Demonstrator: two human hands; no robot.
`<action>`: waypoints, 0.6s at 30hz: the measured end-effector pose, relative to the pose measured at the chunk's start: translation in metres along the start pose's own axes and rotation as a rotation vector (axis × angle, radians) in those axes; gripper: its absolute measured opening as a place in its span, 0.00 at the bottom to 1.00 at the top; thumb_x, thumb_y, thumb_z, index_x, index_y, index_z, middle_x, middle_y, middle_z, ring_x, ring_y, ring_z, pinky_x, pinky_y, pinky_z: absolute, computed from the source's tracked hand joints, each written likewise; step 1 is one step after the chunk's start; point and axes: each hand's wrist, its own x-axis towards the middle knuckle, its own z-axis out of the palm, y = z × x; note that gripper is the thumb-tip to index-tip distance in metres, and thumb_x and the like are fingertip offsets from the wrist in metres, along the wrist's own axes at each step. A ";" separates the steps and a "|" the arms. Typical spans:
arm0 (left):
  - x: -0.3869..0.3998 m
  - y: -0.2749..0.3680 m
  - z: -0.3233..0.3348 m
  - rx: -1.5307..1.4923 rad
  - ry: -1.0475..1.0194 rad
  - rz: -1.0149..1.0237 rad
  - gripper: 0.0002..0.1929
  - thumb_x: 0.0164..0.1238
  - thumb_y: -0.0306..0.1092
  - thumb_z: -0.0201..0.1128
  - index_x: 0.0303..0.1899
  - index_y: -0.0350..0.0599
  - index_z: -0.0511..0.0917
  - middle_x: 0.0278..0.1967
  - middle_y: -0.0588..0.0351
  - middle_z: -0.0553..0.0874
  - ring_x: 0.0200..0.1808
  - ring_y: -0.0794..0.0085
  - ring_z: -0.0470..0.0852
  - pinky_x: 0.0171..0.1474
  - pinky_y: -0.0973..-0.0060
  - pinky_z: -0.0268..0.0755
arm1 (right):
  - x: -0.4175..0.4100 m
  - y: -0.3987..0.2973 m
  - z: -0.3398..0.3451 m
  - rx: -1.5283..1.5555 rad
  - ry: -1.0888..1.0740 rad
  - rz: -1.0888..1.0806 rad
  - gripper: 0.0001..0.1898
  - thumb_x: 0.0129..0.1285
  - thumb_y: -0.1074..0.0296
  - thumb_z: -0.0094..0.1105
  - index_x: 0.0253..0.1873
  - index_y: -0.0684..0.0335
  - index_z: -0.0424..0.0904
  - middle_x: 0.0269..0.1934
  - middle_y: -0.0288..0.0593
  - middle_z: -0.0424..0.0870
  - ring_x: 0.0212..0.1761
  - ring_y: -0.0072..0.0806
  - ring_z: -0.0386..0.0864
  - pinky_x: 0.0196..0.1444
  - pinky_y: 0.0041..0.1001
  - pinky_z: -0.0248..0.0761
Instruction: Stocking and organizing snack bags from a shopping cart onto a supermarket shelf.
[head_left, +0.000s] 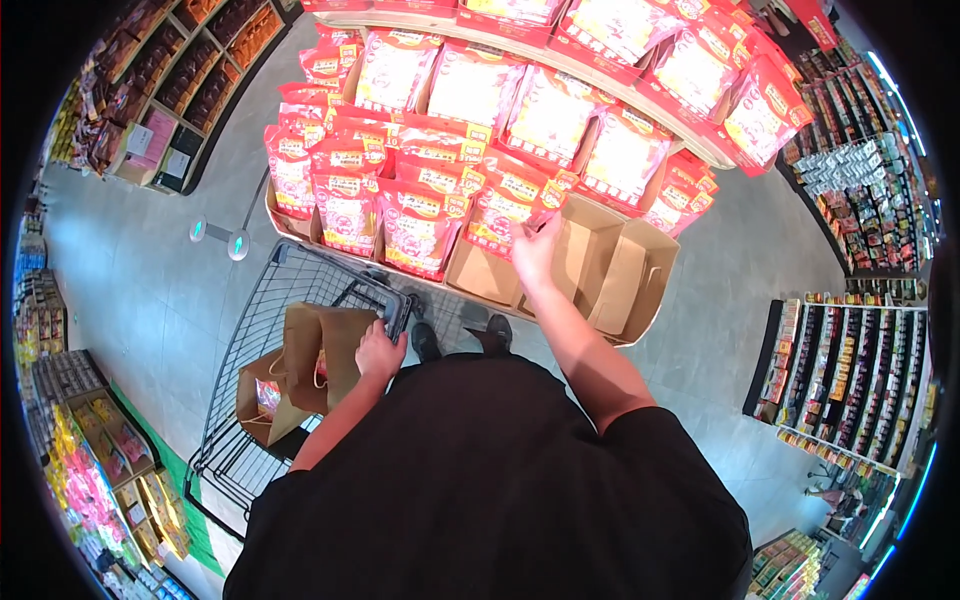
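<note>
My right hand is at the right edge of a red-and-white snack bag in the front row of a cardboard display; its fingertips are partly hidden, so I cannot tell whether they grip the bag. My left hand rests at the handle of a wire shopping cart, beside brown paper bags standing in the cart. Its hold is partly hidden. More red bags stand upright left of my right hand. To its right lie open cardboard compartments of the display.
Upper display tiers with more red bags rise ahead. Stocked shelves stand at the right, wooden shelves at the upper left and bins of packaged goods at the lower left. My shoes are close to the display base.
</note>
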 end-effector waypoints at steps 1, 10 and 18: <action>0.000 0.000 0.000 -0.005 -0.007 -0.004 0.28 0.65 0.55 0.66 0.60 0.47 0.76 0.53 0.47 0.84 0.56 0.49 0.84 0.56 0.51 0.77 | -0.007 -0.004 0.002 -0.089 0.020 -0.077 0.39 0.64 0.78 0.63 0.75 0.67 0.49 0.65 0.54 0.68 0.61 0.37 0.77 0.57 0.32 0.77; -0.001 0.007 -0.006 -0.035 -0.012 0.000 0.28 0.66 0.55 0.64 0.59 0.47 0.76 0.53 0.47 0.84 0.56 0.49 0.83 0.57 0.52 0.77 | -0.054 0.038 -0.009 -0.573 -0.562 0.119 0.33 0.60 0.65 0.69 0.68 0.70 0.69 0.64 0.61 0.70 0.70 0.53 0.69 0.72 0.41 0.64; 0.000 0.004 -0.004 -0.033 -0.013 -0.020 0.28 0.67 0.55 0.64 0.60 0.46 0.76 0.53 0.47 0.84 0.56 0.50 0.84 0.57 0.52 0.77 | -0.024 0.059 0.005 -0.814 -0.441 0.263 0.25 0.58 0.65 0.66 0.60 0.62 0.74 0.62 0.63 0.70 0.67 0.59 0.69 0.72 0.47 0.62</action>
